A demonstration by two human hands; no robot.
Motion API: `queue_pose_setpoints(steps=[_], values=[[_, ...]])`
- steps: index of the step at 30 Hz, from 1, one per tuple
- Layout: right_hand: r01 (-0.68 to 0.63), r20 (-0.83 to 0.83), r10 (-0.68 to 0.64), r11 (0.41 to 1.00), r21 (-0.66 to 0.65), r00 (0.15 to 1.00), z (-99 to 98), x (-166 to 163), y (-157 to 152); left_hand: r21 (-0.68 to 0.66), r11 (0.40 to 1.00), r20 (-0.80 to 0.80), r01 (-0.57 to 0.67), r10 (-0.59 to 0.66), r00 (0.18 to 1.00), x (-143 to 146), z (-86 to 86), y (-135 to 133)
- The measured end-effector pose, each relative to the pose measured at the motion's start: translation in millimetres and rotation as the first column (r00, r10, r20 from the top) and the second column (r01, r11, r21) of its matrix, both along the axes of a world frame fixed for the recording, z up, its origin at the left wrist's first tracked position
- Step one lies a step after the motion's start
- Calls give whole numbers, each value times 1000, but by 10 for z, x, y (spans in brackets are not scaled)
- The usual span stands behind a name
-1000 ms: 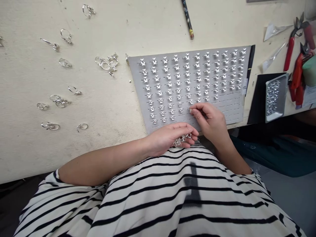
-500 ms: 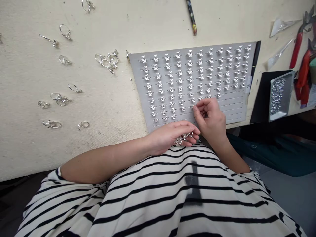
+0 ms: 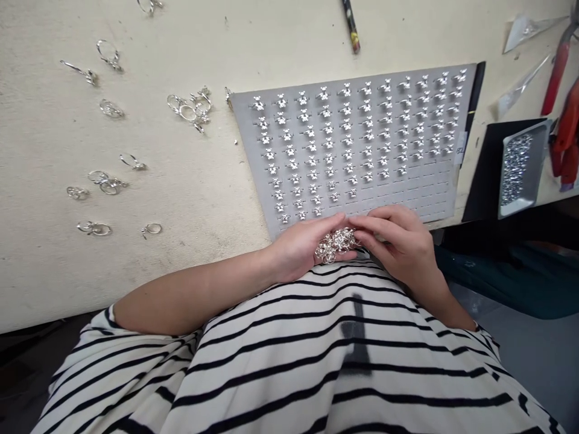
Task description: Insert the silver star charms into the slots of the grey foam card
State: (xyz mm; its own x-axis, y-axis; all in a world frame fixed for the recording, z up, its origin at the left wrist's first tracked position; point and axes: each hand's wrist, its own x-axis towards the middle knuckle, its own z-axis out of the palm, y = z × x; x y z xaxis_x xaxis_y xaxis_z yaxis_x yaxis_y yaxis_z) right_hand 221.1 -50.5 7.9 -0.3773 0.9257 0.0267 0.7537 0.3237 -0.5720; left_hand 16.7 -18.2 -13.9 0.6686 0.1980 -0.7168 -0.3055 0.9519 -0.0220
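Head view, angled down, close over silver rings (image 3: 335,245)

Jewellery workshop, silver rings (image 3: 335,244), slotted grey board (image 3: 434,202), red-handled pliers (image 3: 559,75)

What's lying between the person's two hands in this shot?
A tangled bunch of silver rings lies there, resting on the left hand and touched by the right hand; the head view shows it.

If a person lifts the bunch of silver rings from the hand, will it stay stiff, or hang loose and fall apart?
Probably loose, not stiff: the bunch of silver rings seems tangled together on the left hand. It is likely light for its size, being mostly open loops. A dropped ring might roll on the pale workbench.
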Motion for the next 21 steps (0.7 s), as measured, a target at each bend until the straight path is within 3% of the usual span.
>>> queue_pose_setpoints(steps=[5, 15, 21], values=[[-48, -22, 47, 997, -62, 999, -10, 17, 9, 37, 999, 32, 26, -27, 999, -11, 11, 11], [111, -208, -172, 955, -277, 963, 94, 17, 4, 244, 967, 92, 68, -93, 991, -39, -23, -6], [84, -373, -265, 896, -436, 889, 35, 84, -4, 258, 964, 68, 67, -88, 994, -31, -20, 0]])
